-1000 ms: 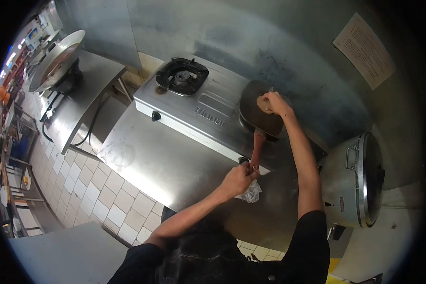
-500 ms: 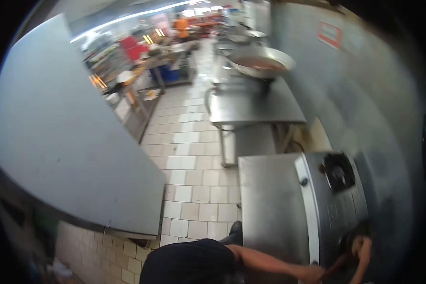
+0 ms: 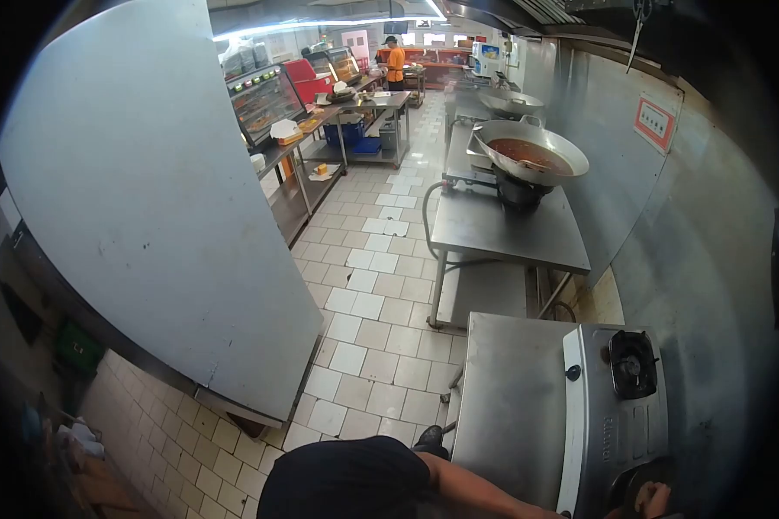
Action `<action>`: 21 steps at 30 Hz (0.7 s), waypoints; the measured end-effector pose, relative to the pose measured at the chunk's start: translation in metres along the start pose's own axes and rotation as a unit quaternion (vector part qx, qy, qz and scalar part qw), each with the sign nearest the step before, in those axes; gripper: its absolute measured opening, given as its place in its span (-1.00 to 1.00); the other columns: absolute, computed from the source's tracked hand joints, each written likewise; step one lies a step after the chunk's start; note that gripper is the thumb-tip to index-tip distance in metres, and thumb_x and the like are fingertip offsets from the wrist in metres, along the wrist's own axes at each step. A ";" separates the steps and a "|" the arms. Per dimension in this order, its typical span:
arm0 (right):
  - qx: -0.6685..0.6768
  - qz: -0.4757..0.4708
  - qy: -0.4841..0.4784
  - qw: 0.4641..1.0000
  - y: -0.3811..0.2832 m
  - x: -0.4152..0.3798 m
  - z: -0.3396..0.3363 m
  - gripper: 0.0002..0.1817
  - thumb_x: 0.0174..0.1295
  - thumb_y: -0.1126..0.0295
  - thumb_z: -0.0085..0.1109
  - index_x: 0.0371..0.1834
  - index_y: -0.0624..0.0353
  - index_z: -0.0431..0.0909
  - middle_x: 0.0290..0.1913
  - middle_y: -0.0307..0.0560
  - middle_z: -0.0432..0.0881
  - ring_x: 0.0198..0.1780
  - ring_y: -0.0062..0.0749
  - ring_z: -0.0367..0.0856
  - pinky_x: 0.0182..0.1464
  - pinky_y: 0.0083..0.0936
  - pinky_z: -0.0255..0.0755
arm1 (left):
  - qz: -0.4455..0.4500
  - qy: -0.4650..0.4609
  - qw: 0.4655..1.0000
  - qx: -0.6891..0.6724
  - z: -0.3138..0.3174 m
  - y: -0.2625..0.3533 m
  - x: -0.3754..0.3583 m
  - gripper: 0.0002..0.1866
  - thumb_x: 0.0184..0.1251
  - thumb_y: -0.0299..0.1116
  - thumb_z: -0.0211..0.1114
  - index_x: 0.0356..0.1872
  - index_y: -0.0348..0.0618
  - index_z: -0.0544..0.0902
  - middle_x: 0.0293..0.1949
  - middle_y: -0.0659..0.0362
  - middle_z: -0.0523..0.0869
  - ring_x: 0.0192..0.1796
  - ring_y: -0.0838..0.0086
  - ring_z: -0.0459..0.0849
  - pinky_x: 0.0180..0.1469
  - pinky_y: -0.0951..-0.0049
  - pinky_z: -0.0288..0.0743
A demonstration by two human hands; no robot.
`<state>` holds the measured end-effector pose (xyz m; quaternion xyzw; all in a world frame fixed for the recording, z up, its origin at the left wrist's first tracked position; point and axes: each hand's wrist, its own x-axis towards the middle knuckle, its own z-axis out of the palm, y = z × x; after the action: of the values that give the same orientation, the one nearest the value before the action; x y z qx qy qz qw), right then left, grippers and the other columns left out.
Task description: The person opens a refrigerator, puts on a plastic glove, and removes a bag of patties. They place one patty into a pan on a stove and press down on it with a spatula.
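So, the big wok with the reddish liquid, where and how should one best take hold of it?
I would take the raised handle on the far rim of the wok, from above and outside, because it stands clear of the liquid. The wok is wide and open, so keep it level; I see no second handle.

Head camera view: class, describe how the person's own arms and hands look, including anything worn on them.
A plain black short sleeve covers the upper left arm; the visible forearm is bare, with no watch or band. The right hand wears no glove. The picture's edge hides the rest.
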<state>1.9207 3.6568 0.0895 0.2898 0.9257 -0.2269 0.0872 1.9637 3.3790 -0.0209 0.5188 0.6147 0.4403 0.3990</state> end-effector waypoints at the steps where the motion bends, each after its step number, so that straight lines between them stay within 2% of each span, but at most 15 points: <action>1: -0.058 -0.046 0.009 0.997 0.005 0.004 0.002 -0.59 0.38 0.30 -0.14 0.14 0.25 0.57 0.13 0.13 0.62 0.15 0.00 0.56 0.17 -0.19 0.40 | -0.011 -0.031 0.999 0.028 -0.005 -0.020 -0.003 -0.38 0.50 0.10 -0.09 0.14 -0.31 0.54 0.08 -0.21 0.62 0.13 -0.02 0.59 0.16 0.10 0.45; 4: -0.188 -0.195 0.048 0.961 0.039 0.015 0.005 -0.64 0.35 0.33 0.02 0.14 0.20 0.57 0.12 0.15 0.62 0.15 0.02 0.57 0.16 -0.17 0.42 | -0.047 -0.120 0.986 0.109 -0.024 -0.084 -0.019 -0.31 0.40 0.19 0.00 0.07 -0.38 0.55 0.07 -0.29 0.60 0.13 -0.03 0.59 0.15 0.07 0.46; 5: -0.207 -0.218 0.052 0.952 0.043 0.020 0.007 -0.65 0.34 0.35 0.07 0.14 0.19 0.58 0.12 0.15 0.62 0.15 0.03 0.57 0.16 -0.16 0.43 | -0.060 -0.148 0.978 0.137 -0.028 -0.098 -0.022 -0.28 0.37 0.22 0.04 0.05 -0.41 0.56 0.06 -0.32 0.59 0.13 -0.03 0.59 0.14 0.06 0.46; 6: -0.219 -0.082 -0.003 0.972 0.015 0.006 0.000 -0.66 0.32 0.39 0.12 0.14 0.18 0.58 0.12 0.17 0.62 0.15 0.03 0.57 0.16 -0.16 0.43 | -0.113 -0.147 0.974 0.127 -0.038 -0.092 -0.036 -0.24 0.37 0.25 0.00 0.08 -0.42 0.53 0.11 -0.33 0.54 0.16 -0.05 0.56 0.16 0.05 0.43; 7: -0.220 -0.082 -0.003 0.972 0.012 0.006 -0.003 -0.66 0.32 0.39 0.12 0.14 0.18 0.58 0.12 0.17 0.62 0.15 0.03 0.57 0.16 -0.16 0.43 | -0.166 -0.145 0.968 0.119 -0.050 -0.083 -0.053 -0.19 0.37 0.29 -0.03 0.12 -0.43 0.50 0.16 -0.35 0.49 0.19 -0.08 0.53 0.18 0.03 0.40; 9: -0.199 -0.099 -0.002 0.975 0.018 0.006 -0.001 -0.66 0.33 0.37 0.13 0.14 0.20 0.57 0.11 0.16 0.62 0.15 0.00 0.58 0.16 -0.15 0.43 | -0.257 -0.058 0.953 0.149 -0.070 -0.085 -0.092 -0.18 0.39 0.28 -0.04 0.25 -0.39 0.39 0.30 -0.31 0.35 0.30 -0.14 0.38 0.27 -0.01 0.30; 10: -0.191 -0.099 -0.003 0.977 0.034 0.014 0.004 -0.66 0.33 0.37 0.13 0.14 0.20 0.57 0.11 0.16 0.62 0.15 0.00 0.58 0.16 -0.15 0.43 | -0.257 -0.003 0.938 0.231 -0.079 -0.116 -0.102 -0.22 0.38 0.22 0.04 0.28 -0.36 0.35 0.35 -0.27 0.29 0.35 -0.15 0.30 0.30 -0.03 0.25; 11: -0.198 -0.245 0.050 0.948 0.059 0.022 0.005 -0.65 0.33 0.35 0.14 0.14 0.22 0.57 0.11 0.18 0.62 0.15 0.00 0.58 0.17 -0.16 0.43 | -0.280 0.130 0.925 0.223 -0.083 -0.123 -0.114 -0.32 0.30 0.07 0.16 0.25 -0.26 0.34 0.27 -0.21 0.32 0.29 -0.11 0.32 0.26 0.01 0.27; 12: -0.200 -0.385 0.103 0.895 0.068 0.023 0.009 -0.64 0.32 0.34 0.15 0.14 0.24 0.56 0.11 0.20 0.61 0.14 0.00 0.59 0.17 -0.18 0.43 | -0.297 0.260 0.894 0.213 -0.089 -0.127 -0.130 -0.38 0.22 -0.07 0.29 0.22 -0.16 0.34 0.19 -0.15 0.34 0.23 -0.07 0.35 0.21 0.04 0.29; 13: -0.196 -0.385 0.102 0.896 0.070 0.033 0.011 -0.64 0.32 0.34 0.15 0.14 0.24 0.56 0.11 0.20 0.61 0.14 0.00 0.59 0.17 -0.18 0.43 | -0.263 0.320 0.881 0.227 -0.097 -0.137 -0.145 -0.47 0.22 -0.10 0.27 0.13 -0.14 0.37 0.12 -0.10 0.36 0.18 -0.02 0.35 0.19 0.06 0.29; 14: -0.182 -0.341 0.096 0.917 0.072 0.039 0.008 -0.64 0.29 0.37 0.16 0.12 0.25 0.56 0.10 0.19 0.61 0.13 0.00 0.58 0.16 -0.18 0.43 | -0.226 0.378 0.865 0.239 -0.099 -0.148 -0.157 -0.56 0.23 -0.13 0.25 0.04 -0.12 0.41 0.04 -0.04 0.38 0.13 0.02 0.36 0.17 0.08 0.29; 15: -0.165 -0.273 0.087 0.944 0.075 0.042 0.010 -0.64 0.26 0.39 0.17 0.11 0.26 0.55 0.10 0.19 0.60 0.12 -0.01 0.58 0.15 -0.19 0.43 | -0.227 0.374 0.866 0.242 -0.098 -0.161 -0.172 -0.56 0.23 -0.13 0.25 0.04 -0.12 0.41 0.04 -0.04 0.38 0.13 0.02 0.36 0.17 0.08 0.29; 17: -0.143 -0.209 0.087 0.963 0.081 0.045 0.015 -0.65 0.20 0.44 0.19 0.07 0.27 0.55 0.08 0.18 0.58 0.10 -0.01 0.57 0.13 -0.21 0.42 | -0.081 0.412 0.831 0.364 -0.096 -0.176 -0.194 -0.57 0.18 -0.20 0.24 -0.02 -0.21 0.39 -0.05 -0.03 0.39 0.04 0.05 0.38 0.10 0.08 0.30; 21: -0.129 -0.182 0.094 0.970 0.092 0.050 0.022 -0.64 0.08 0.54 0.24 0.00 0.29 0.53 0.05 0.17 0.54 0.05 -0.02 0.55 0.10 -0.24 0.42 | -0.125 0.446 0.819 0.337 -0.089 -0.175 -0.198 -0.60 0.19 -0.22 0.22 -0.05 -0.22 0.39 -0.06 -0.01 0.39 0.02 0.08 0.38 0.10 0.11 0.29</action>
<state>1.9332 3.7386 0.0216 0.1225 0.9884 -0.0891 -0.0066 1.8577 3.1586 -0.1550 0.2860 0.8952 0.3351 -0.0673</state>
